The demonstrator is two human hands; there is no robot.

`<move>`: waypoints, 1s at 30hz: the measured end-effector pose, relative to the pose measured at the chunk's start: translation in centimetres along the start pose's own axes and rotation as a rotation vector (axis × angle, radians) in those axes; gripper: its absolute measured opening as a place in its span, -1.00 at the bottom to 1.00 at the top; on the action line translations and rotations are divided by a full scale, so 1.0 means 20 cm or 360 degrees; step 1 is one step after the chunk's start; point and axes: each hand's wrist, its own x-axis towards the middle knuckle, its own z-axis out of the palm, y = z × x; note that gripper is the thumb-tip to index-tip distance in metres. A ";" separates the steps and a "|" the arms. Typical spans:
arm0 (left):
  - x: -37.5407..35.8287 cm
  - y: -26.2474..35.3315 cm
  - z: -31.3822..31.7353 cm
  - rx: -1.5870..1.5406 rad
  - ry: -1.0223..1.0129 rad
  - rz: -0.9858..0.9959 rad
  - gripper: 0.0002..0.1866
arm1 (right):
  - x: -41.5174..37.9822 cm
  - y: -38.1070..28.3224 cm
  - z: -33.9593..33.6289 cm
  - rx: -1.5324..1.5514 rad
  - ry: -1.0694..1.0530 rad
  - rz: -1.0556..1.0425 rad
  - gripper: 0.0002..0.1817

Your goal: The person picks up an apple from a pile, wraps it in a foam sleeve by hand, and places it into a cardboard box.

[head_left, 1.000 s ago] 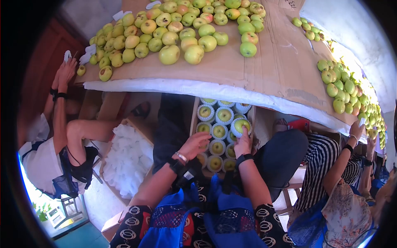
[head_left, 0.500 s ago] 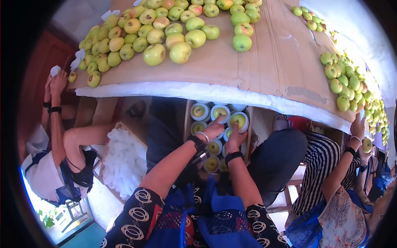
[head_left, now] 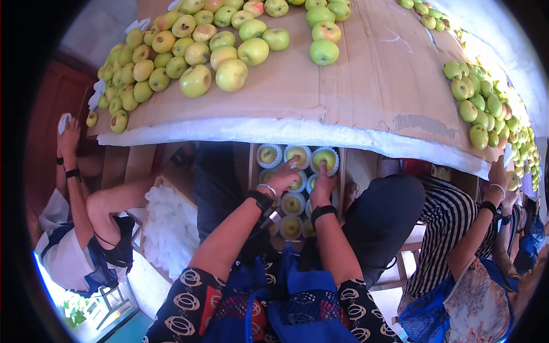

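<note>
A narrow box (head_left: 252, 171) between my legs holds green apples in white foam nets, set in rows. My left hand (head_left: 282, 178) reaches over it with fingers apart, a fingertip touching a netted apple (head_left: 296, 153) in the far row. At the far right corner, my right hand (head_left: 324, 190) grips another netted apple (head_left: 325, 158), thumb on its top; its other fingers are partly hidden. More netted apples, such as one apple (head_left: 292, 203) nearer me, lie below my hands.
A cardboard-covered table (head_left: 354, 97) with a white padded edge (head_left: 274, 130) overhangs the box. Loose apples (head_left: 197, 53) are heaped on it, with another pile (head_left: 486, 108) at right. White foam nets (head_left: 167, 223) fill a container at left. Co-workers sit on both sides.
My right hand has moved the netted apple slightly away from me, into the far right corner. My left hand has shifted slightly left. The view has tilted a little.
</note>
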 end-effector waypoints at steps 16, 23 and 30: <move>0.02 0.00 0.05 0.0095 0.0079 0.0062 -0.18 | -0.01 -0.14 -0.04 0.0079 -0.0121 0.0550 -0.58; 0.06 -0.08 0.02 0.0161 -0.0099 0.0104 -0.16 | -0.03 -0.15 -0.05 -0.0031 -0.0136 0.0523 -0.62; -0.01 -0.05 0.08 0.0085 -0.0098 0.0068 -0.21 | -0.04 -0.11 -0.11 -0.0280 -0.0262 0.0318 -0.71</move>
